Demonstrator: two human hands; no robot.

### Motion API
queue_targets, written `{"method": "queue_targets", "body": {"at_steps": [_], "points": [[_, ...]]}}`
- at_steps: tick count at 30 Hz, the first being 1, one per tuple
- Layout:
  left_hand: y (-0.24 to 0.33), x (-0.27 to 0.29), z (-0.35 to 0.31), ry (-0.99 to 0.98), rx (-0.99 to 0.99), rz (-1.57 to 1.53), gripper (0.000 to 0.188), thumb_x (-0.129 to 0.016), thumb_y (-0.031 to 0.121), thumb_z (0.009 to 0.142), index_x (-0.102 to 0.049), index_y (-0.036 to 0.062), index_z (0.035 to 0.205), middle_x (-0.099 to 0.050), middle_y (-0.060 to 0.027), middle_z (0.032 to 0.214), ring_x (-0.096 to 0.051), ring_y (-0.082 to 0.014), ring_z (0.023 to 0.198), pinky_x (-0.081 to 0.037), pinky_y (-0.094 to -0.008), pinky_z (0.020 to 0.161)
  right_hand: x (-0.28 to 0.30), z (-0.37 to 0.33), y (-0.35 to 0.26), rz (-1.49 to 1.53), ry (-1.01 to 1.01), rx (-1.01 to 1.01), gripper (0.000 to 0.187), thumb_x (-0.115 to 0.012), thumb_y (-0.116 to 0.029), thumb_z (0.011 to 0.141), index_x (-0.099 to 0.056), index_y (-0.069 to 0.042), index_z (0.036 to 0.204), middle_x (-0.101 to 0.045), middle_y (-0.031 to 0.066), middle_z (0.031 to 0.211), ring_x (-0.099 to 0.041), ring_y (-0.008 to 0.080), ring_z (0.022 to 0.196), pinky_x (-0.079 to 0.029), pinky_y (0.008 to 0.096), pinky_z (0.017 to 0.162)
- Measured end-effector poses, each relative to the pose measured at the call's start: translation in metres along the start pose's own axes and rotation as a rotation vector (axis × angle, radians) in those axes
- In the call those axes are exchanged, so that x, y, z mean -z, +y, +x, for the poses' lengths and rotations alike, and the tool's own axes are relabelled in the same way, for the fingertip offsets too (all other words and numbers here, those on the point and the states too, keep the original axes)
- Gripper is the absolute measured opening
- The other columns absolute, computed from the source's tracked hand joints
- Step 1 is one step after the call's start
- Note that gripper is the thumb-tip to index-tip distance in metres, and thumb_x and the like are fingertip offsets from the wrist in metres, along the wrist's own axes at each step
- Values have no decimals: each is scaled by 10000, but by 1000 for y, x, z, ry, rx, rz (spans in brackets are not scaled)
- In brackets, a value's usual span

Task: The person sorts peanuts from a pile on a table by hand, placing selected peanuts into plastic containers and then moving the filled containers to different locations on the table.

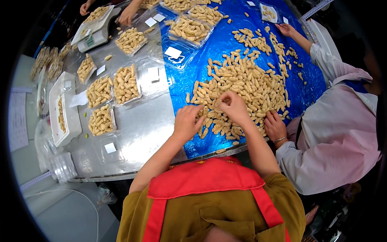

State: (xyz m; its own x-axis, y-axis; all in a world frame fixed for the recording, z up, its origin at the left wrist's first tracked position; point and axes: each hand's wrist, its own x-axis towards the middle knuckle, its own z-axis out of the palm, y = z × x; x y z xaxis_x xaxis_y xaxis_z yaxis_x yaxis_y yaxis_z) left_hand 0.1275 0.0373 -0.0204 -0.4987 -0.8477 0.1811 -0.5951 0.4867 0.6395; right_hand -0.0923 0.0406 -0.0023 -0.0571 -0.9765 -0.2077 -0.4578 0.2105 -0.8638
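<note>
A large heap of unshelled peanuts lies on a blue plastic sheet in front of me. My left hand rests at the near left edge of the heap, thumb and fingers apart, touching the peanuts there. Over the heap's near middle, my right hand has its thumb and forefinger brought together in a pinch. Whatever lies between those fingertips is too small and blurred to make out.
Clear trays of peanuts stand on the metal table at left. A white bin and a scale sit beyond. At right, a co-worker's hand touches the heap; their other reaches toward a small tray.
</note>
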Motion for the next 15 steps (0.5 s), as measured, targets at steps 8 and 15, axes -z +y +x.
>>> {"method": "queue_targets", "body": {"at_steps": [8,15], "points": [[22,-4,16,-68,83,-122,366,-612,62,794,-596,95,1158,-603,-89,898,-591,-243,830,-477,-344,744,27,-4,8,995,-139,-129,165,-558,-174,902,-616,-79,1025,-648,27,769,-646,170,723,-497,273,600],[-8,27,4,21,699,-1311,339,-483,21,841,-546,44,1173,-595,-60,986,-594,-167,946,-519,-329,801,-42,12,-24,-386,13,186,175,-614,-214,835,-660,-92,952,-674,91,769,-657,286,699,-504,414,622]]}}
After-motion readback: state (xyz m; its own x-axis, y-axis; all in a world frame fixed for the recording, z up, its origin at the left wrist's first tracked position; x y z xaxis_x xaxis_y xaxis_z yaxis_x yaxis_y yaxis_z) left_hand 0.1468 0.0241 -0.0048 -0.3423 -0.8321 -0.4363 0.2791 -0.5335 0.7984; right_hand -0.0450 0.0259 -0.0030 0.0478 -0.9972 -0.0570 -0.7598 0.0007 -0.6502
